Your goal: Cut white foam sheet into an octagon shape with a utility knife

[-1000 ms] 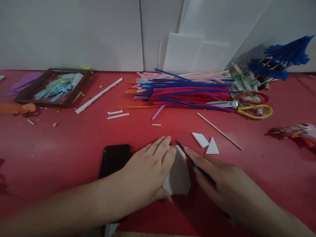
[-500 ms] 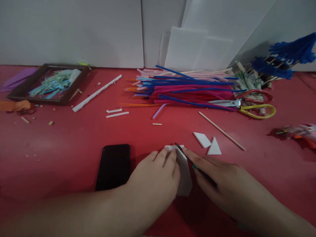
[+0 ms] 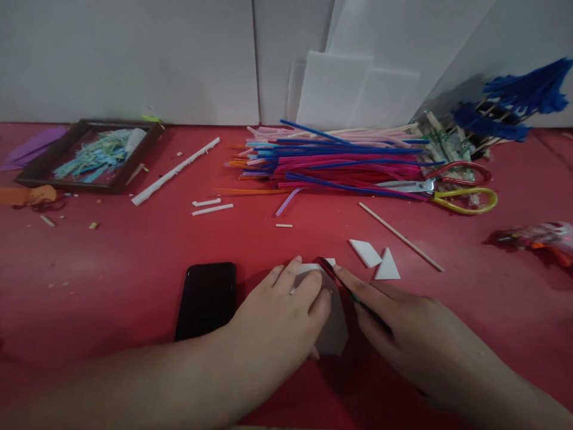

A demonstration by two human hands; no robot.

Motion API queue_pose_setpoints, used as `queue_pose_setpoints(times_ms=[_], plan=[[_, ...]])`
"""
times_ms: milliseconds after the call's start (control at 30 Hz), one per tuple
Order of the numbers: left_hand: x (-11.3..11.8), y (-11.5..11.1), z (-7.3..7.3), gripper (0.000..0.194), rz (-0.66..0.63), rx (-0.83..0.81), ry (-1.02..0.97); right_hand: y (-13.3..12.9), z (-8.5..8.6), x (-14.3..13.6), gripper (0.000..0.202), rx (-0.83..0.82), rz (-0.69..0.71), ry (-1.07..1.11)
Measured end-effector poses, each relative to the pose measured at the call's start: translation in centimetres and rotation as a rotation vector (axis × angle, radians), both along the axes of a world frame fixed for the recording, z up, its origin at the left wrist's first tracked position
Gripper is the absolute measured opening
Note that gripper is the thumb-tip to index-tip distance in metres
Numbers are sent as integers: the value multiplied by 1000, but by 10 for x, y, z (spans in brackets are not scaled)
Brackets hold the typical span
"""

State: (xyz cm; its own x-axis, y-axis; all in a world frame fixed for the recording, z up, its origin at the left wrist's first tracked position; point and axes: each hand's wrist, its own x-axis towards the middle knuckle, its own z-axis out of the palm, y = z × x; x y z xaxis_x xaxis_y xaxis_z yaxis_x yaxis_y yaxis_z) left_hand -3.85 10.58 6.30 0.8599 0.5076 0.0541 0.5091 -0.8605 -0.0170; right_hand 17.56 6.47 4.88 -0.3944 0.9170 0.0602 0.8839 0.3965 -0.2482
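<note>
My left hand [image 3: 286,304] grips a white foam board piece [image 3: 333,331], fingertips on its upper face and the thumb tip showing at its lower edge. In my right hand [image 3: 398,322] is a dark craft knife [image 3: 371,313], the index finger stretched along it. Its blade tip lies at the board's top right corner, beside a small white offcut [image 3: 330,262]. Just beyond the right hand lie a four-sided white piece [image 3: 366,253] and a white triangle [image 3: 387,265]. The knife's handle is mostly hidden by my fingers.
A black phone [image 3: 206,298] lies left of my left hand. Behind are a pipe cleaner bundle [image 3: 349,161], scissors [image 3: 441,188] and a thin wooden stick [image 3: 400,236]. A brown frame with shreds [image 3: 27,177] stands far left, a glue gun [image 3: 537,236] far right.
The board has turned and shifted slightly left under my left hand, whose fingers have moved. A small corner now appears apart from it by the blade. The right hand has barely moved.
</note>
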Motion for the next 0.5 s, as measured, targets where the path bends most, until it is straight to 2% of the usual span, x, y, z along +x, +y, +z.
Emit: queue_pose_setpoints(times_ms=[133, 267, 400, 500], plan=[[3, 1, 1, 68, -13, -25, 54, -6, -4, 15, 50, 18, -96, -33], [9, -1, 0, 77, 41, -44, 86, -7, -4, 22, 49, 62, -180, -56], [6, 1, 9, 99, 12, -243, 195, -6, -3, 13, 53, 82, -177, -25], [2, 2, 18, 95, -9, -326, 277, -7, -2, 3, 51, 77, -136, 23]])
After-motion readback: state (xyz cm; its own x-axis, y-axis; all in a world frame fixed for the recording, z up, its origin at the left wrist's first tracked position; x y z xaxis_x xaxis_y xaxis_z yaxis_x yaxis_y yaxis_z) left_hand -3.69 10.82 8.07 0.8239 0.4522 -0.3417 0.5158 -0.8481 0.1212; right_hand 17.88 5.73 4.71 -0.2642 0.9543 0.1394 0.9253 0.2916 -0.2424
